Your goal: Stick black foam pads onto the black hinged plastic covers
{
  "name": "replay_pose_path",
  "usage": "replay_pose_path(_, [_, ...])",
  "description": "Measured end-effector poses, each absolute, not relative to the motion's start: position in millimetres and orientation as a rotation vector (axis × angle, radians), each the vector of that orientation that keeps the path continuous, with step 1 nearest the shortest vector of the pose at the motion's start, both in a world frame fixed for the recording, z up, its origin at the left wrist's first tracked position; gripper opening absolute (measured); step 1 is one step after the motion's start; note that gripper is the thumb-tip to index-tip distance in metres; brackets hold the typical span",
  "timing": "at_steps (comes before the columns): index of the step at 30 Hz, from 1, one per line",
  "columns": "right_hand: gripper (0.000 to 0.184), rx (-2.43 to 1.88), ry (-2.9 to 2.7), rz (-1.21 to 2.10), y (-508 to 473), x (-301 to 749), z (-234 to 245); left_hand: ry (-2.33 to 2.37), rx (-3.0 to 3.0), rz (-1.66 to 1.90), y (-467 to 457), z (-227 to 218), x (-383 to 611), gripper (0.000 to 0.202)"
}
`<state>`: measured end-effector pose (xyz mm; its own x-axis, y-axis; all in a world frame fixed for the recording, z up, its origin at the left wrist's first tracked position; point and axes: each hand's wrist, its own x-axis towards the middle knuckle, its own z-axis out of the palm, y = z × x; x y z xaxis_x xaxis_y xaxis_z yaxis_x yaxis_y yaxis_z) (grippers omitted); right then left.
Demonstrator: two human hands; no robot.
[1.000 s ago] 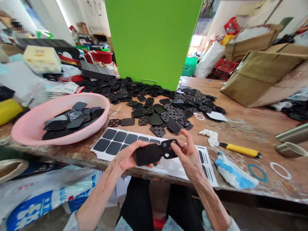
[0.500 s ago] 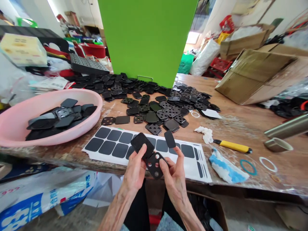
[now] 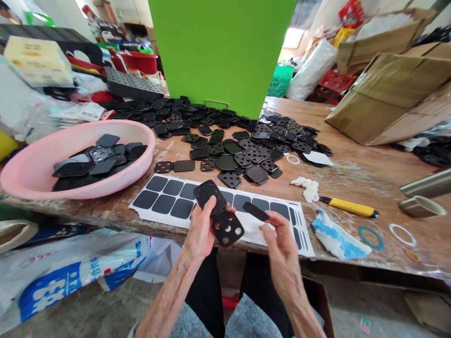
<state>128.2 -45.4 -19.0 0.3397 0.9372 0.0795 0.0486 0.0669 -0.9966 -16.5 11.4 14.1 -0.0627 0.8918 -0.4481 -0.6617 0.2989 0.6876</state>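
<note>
My left hand (image 3: 202,225) is closed on a hinged black plastic case (image 3: 228,229), its two halves spread apart. One half is a plate with round holes; the other has a textured, recessed face under my thumb. To the right, my right hand (image 3: 280,234) pinches a thin black rounded sticker (image 3: 255,211) by its end, apart from the case. Beneath both hands lies a white sticker sheet (image 3: 155,212) with rows of dark rounded squares. Part of the sheet is hidden by my hands and the case.
A pink basin (image 3: 21,185) with black pieces stands at left. Many black cases (image 3: 253,155) are heaped before a green panel (image 3: 221,51). On the right are a yellow-handled cutter (image 3: 348,206), a blue-white cloth (image 3: 338,237), tape rings and a cardboard box (image 3: 387,94).
My right hand has let go of the holed plate and moved right with the sticker, which has tilted flatter. My left hand keeps the case. The view has shifted slightly.
</note>
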Motion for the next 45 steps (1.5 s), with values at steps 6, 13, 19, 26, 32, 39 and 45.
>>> replay_pose_path(6, [0.031,-1.358,-1.085,0.999,-58.4,154.5,-3.4,0.845,0.237,0.99,13.8,18.5,-29.8,0.048])
replay_pose_path(13, [0.022,-1.365,-0.968,1.321,-74.7,160.1,6.1,0.743,0.169,0.891,11.4,14.3,-30.9,0.049])
replay_pose_path(19, [0.028,-1.231,-0.867,1.472,-70.7,147.3,15.1,0.775,0.127,0.883,11.6,13.6,-26.1,0.046])
replay_pose_path(26, [0.029,-1.247,-0.795,1.509,-69.6,119.8,1.4,0.808,0.105,0.881,11.2,11.3,-17.0,0.048])
replay_pose_path(32, [0.029,-1.247,-0.777,1.498,-70.9,113.9,-6.2,0.757,0.115,0.875,9.5,7.1,-14.9,0.049])
replay_pose_path(39, [0.026,-1.223,-0.733,1.513,-71.5,112.2,-7.6,0.752,0.127,0.898,10.1,2.2,-13.6,0.048])
replay_pose_path(45, [0.024,-1.169,-0.678,1.507,-71.7,110.6,-8.6,0.761,0.098,0.903,9.9,9.7,-11.3,0.046])
